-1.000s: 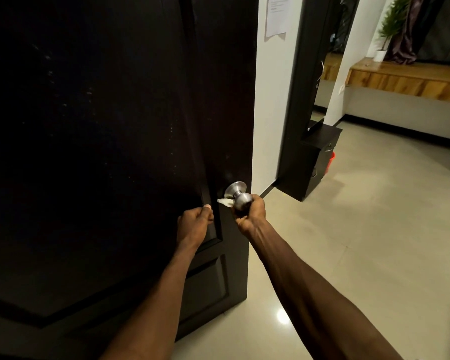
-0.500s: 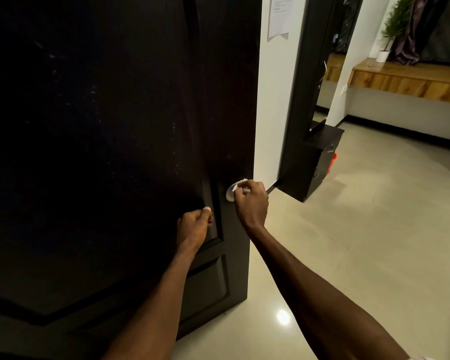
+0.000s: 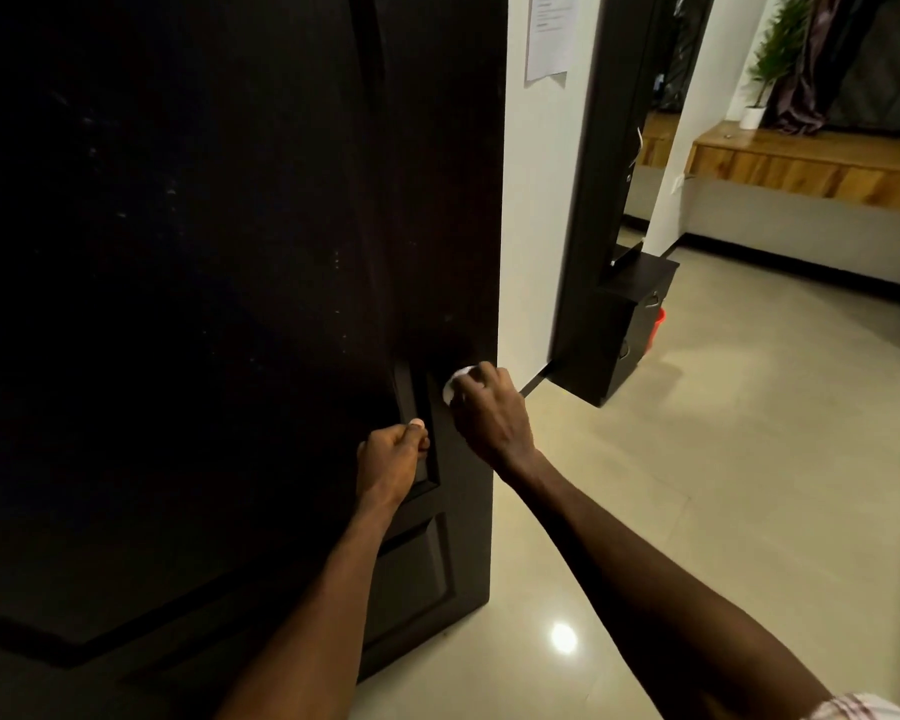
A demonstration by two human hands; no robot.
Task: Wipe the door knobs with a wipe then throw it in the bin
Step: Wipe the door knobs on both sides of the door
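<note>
A tall dark door (image 3: pixel 230 252) fills the left half of the head view. My right hand (image 3: pixel 489 418) is wrapped over its metal knob, gripping it through a white wipe (image 3: pixel 462 374). The knob itself is hidden under my fingers; only the pale edge of its round plate (image 3: pixel 448 396) shows at the left. My left hand (image 3: pixel 391 457) is a fist set against the door panel just below and left of the knob, thumb on top, with nothing visible in it.
The door's free edge stands beside a white wall with a paper notice (image 3: pixel 549 33). A dark low cabinet (image 3: pixel 619 330) with something red (image 3: pixel 658 330) behind it stands past the door. A glossy tiled floor (image 3: pixel 697 485) stretches right toward a wooden ledge (image 3: pixel 801 163) with a potted plant (image 3: pixel 770 59).
My right hand has come from under the knob up over its top, hiding the knob and most of the wipe. My left hand has stayed in place.
</note>
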